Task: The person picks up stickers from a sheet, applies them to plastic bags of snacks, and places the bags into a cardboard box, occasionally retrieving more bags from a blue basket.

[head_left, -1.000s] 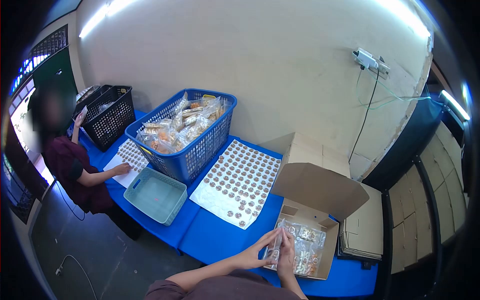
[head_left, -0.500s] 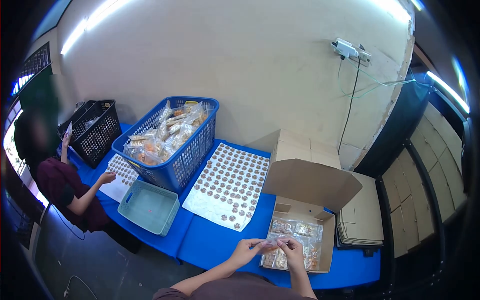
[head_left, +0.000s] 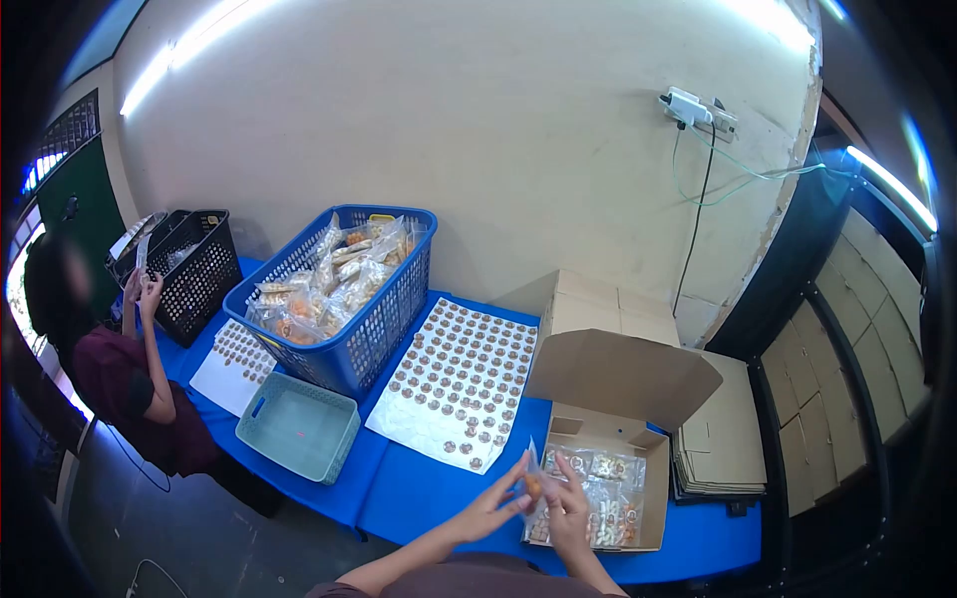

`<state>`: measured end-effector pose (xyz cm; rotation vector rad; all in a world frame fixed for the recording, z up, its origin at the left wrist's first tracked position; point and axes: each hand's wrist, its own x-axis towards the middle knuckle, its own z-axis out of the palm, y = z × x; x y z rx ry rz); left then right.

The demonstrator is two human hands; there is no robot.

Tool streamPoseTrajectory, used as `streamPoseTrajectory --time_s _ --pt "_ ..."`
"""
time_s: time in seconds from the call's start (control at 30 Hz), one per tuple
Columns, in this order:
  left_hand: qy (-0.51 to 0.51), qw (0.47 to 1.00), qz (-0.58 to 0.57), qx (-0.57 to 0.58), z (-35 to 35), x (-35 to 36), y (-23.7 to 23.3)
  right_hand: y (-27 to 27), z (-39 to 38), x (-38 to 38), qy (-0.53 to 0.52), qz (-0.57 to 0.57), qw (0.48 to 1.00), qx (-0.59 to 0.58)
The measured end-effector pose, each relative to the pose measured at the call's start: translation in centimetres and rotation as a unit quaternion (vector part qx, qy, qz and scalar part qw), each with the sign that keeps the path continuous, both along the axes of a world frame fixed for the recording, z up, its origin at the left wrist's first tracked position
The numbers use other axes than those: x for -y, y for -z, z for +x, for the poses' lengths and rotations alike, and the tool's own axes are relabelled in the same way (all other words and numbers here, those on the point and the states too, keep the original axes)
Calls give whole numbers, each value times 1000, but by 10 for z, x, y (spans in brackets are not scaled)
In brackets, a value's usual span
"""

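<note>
A small clear plastic packet with orange contents (head_left: 534, 485) is held up between my two hands at the front edge of the blue table. My left hand (head_left: 490, 510) grips its left side. My right hand (head_left: 568, 510) has its fingers on the packet's right side. Just beyond and to the right lies an open cardboard box (head_left: 653, 488), its lid standing up behind it. Several clear snack packets (head_left: 610, 498) lie in rows inside; my right hand covers part of them. Left of the box, a white sheet of round stickers (head_left: 454, 384) lies flat.
A blue basket (head_left: 384, 344) full of bagged snacks stands behind a green tray (head_left: 299, 429). Black crates (head_left: 204, 274) and a smaller sticker sheet (head_left: 224, 374) are at left, where another person (head_left: 125, 384) holds a clear bag. Flattened cartons (head_left: 718, 439) are stacked at right.
The packet has gone from lying nearly flat between my fingers to upright, showing its orange contents. The other person's hands have moved up from the smaller sticker sheet to a clear bag.
</note>
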<state>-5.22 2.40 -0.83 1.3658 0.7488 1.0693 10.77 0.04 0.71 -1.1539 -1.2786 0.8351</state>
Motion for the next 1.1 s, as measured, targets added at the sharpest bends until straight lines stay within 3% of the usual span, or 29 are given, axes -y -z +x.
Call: streamPoseTrajectory --time_s 0.03,0.07,0.1,0.13,0.17,0.23,0.3,0.37,0.43,0.6,0.83,0.93,1.0,1.07,1.1 --pt "1 1000 3 1 6 2 9 -6 -8 0 -42 61 995 72" --pt "33 999 9 22 11 2 23 -1 -7 -3 -40 63 994 73" --pt "65 997 14 43 14 2 19 5 -7 -4 -12 63 985 160" --pt "63 988 -111 91 10 9 6 8 -7 -5 16 62 967 246" --pt "64 988 -110 92 6 6 8 10 -7 -6 16 63 967 247" --pt "53 995 -86 20 1 1 9 -3 -15 -4 99 11 994 46" --pt "36 997 -61 -20 0 0 9 10 -4 -7 92 8 994 66" --pt "30 997 -59 -48 0 -2 11 11 3 -5 -27 -57 998 -30" --pt "29 997 -50 -52 -1 -2 2 10 2 -7 -5 -32 999 20" --pt "-4 995 -54 -79 1 -1 20 6 -1 -3 -39 -96 994 -45" --pt "54 997 -46 31 -5 -2 14 1 3 -2 -93 -151 976 -130" --pt "112 987 -89 80 -3 0 16 3 -1 0 -71 -128 939 -312" --pt "79 994 -74 -29 -4 1 11 1 -2 -2 -70 -119 941 -311" --pt "63 993 -103 -12 -3 1 13 0 -4 -2 -66 -111 942 -311" --pt "46 990 -130 4 -3 0 16 1 -5 -1 -92 -115 966 -212"
